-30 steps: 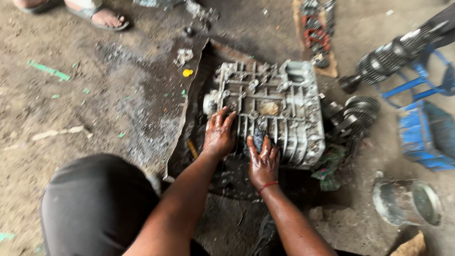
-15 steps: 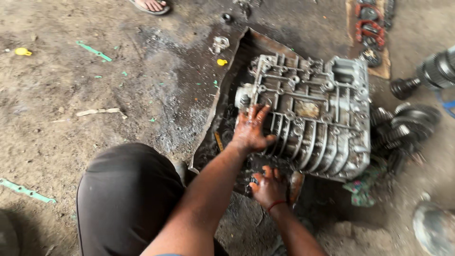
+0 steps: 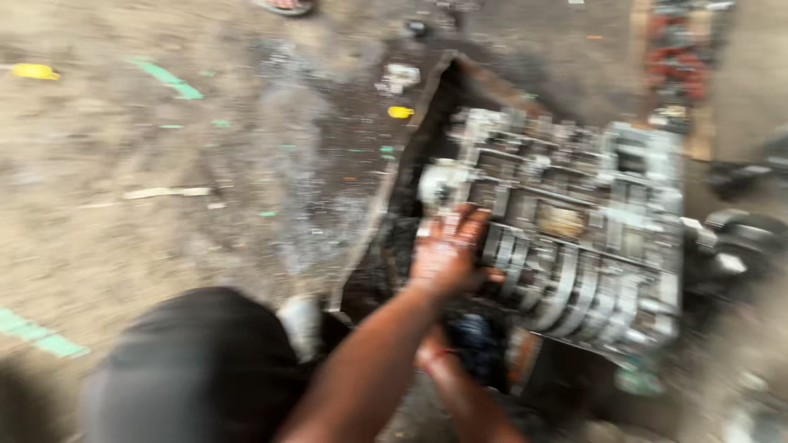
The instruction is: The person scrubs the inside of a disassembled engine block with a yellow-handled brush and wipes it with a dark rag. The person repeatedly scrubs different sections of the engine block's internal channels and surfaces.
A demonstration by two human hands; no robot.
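Note:
A large ribbed grey metal gearbox casing [image 3: 591, 238] lies on a dark oily sheet [image 3: 365, 238] on the dirt floor. My left hand [image 3: 447, 250], smeared with grease, rests palm down on the casing's near-left edge, fingers spread. My right hand [image 3: 435, 353], with a red band at the wrist, is lower, below the casing's near edge and partly hidden under my left forearm. It is beside a dark object [image 3: 478, 349]. Motion blur hides whether it grips anything.
My knee in dark trousers [image 3: 189, 369] is at the lower left. Dark gear parts [image 3: 739, 238] lie right of the casing. A wooden board with red parts [image 3: 677, 49] sits at the top right. A yellow scrap [image 3: 400, 111], green strips [image 3: 164, 78] and another person's sandalled foot [image 3: 283, 5] are on the floor.
My view has swung left and closer, and is now blurred. My right hand has dropped from the casing's top to below its near edge. My left hand stays on the casing's near-left side.

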